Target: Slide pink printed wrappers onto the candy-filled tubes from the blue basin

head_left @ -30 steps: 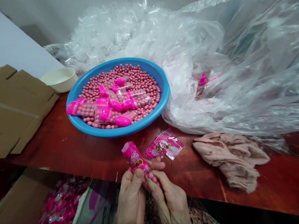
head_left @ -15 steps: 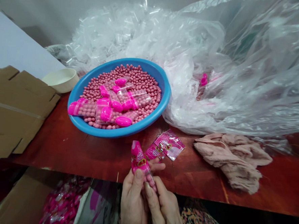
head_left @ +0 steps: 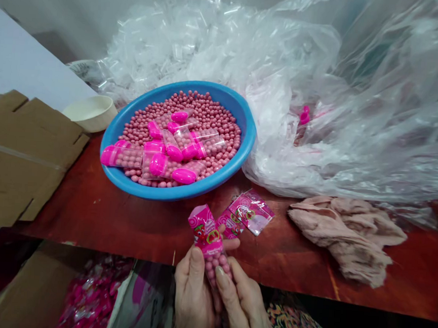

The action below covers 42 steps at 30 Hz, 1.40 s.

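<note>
A great heap of clear plastic bags [head_left: 359, 118] fills the far side of the red-brown desk [head_left: 295, 257], with a flattened cardboard box [head_left: 22, 157] at the hands' 10 o'clock. At 12 o'clock sits a blue plastic basin [head_left: 249, 136] of pink candy balls [head_left: 222, 110], with clear capsule-shaped tubes [head_left: 121, 155] with pink caps lying on them. A cream bowl [head_left: 90, 111] stands just beside the basin, and a crumpled beige cloth [head_left: 344, 236] lies at 2 o'clock. Below the desk edge, at 8 o'clock, lie pink packets [head_left: 92, 295]. Two printed pink sachets [head_left: 251, 211] lie at 1 o'clock. The left hand [head_left: 194, 296] and right hand [head_left: 242, 304] hold a ball-filled tube [head_left: 213, 255] with a pink printed sleeve, slightly tilted, at the desk edge, the fingers [head_left: 233, 293] of both clamped around it.
</note>
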Each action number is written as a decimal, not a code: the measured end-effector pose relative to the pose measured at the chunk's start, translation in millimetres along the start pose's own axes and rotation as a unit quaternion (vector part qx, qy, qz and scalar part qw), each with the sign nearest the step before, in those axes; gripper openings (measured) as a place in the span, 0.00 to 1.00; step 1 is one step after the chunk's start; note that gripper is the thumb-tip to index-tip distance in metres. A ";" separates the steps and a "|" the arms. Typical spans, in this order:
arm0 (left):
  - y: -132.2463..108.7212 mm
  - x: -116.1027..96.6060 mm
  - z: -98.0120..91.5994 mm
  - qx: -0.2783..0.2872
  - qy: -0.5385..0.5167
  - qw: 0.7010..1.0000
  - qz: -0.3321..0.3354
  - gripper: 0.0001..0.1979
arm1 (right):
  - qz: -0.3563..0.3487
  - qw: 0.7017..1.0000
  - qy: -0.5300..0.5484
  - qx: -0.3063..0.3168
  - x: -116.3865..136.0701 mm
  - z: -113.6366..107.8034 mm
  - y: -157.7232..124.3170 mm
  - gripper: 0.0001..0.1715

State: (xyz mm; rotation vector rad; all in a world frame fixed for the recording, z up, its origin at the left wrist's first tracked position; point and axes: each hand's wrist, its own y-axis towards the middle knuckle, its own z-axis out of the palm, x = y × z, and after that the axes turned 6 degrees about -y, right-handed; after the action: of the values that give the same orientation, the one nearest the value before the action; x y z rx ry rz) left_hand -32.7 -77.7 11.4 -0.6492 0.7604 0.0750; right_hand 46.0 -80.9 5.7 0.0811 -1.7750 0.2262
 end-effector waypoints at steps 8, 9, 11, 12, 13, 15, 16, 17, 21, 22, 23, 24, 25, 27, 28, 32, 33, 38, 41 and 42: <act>4.4 -8.4 -5.1 -0.012 -0.016 1.000 0.012 0.21 | 0.052 0.998 -0.011 0.015 -3.9 2.0 -0.9 0.25; 4.8 -9.5 -6.1 -0.004 -0.014 1.000 0.018 0.20 | 0.053 0.998 0.006 0.045 -3.5 2.2 0.9 0.25; 4.5 -10.1 -6.7 0.004 -0.001 1.000 0.021 0.16 | 0.054 0.995 0.021 0.078 -2.8 3.2 3.6 0.26; 3.7 -9.5 -6.3 0.002 0.007 1.000 0.017 0.14 | 0.052 0.996 0.016 0.074 -2.6 4.1 4.1 0.25; 2.8 -8.5 -5.4 0.000 0.012 1.000 0.011 0.13 | 0.046 0.997 0.004 0.059 -2.5 5.3 4.1 0.25; 0.6 -5.4 -2.9 -0.005 0.015 1.000 0.003 0.15 | 0.022 0.999 -0.025 0.013 -2.5 8.3 2.9 0.24; -0.4 -3.8 -1.7 -0.007 0.018 1.000 0.000 0.16 | 0.011 0.999 -0.036 -0.007 -2.5 9.9 2.3 0.24; -1.2 -2.3 -0.5 -0.011 0.023 1.000 -0.002 0.16 | 0.004 0.999 -0.045 -0.018 -2.6 11.4 2.1 0.23; -2.5 0.4 1.7 -0.023 0.055 0.998 0.010 0.18 | -0.009 0.999 -0.048 -0.011 -3.7 13.2 6.4 0.19; -2.4 0.0 1.6 -0.021 0.057 0.998 0.013 0.18 | -0.016 0.999 -0.043 -0.004 -4.1 12.3 8.5 0.17; -2.1 -0.9 1.2 -0.017 0.055 0.998 0.012 0.18 | -0.027 0.999 -0.036 0.005 -4.5 10.8 10.6 0.17; -1.7 -2.2 0.5 -0.012 0.049 0.999 0.007 0.18 | -0.038 0.999 -0.030 0.014 -4.8 9.0 12.7 0.16; -1.0 -4.0 -0.4 -0.007 0.038 0.999 0.002 0.17 | -0.046 0.998 -0.023 0.025 -4.8 7.0 14.4 0.15; 1.2 -8.4 -2.6 0.005 0.012 1.000 -0.001 0.17 | -0.042 0.998 -0.011 0.039 -4.4 3.6 16.5 0.14; 2.8 -10.7 -3.6 0.010 0.002 1.000 0.003 0.16 | -0.029 0.998 -0.008 0.047 -4.1 2.4 16.7 0.15; 8.5 -14.9 -6.1 0.021 0.009 1.000 0.005 0.14 | 0.015 0.997 -0.012 0.079 -5.0 2.8 13.1 0.18; 8.8 -13.5 -6.3 0.022 0.019 1.000 0.004 0.15 | 0.016 0.996 -0.012 0.085 -5.8 3.7 11.9 0.18; 3.7 2.5 -6.5 0.011 0.046 0.999 0.006 0.17 | -0.021 0.998 -0.057 0.030 -8.6 6.4 12.4 0.15; 2.7 3.8 -6.0 0.013 0.018 1.000 0.003 0.16 | -0.035 0.997 -0.052 0.053 -6.3 4.3 20.3 0.14; 3.4 1.8 -5.8 0.018 0.003 1.000 -0.003 0.16 | -0.030 0.996 -0.040 0.072 -4.9 3.0 23.4 0.14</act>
State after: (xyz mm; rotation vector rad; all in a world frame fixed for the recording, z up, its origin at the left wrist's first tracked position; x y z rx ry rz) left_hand -35.9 -78.6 5.3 -0.6170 0.7647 0.0529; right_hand 40.0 -58.9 -2.2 0.2485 -1.8319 0.3105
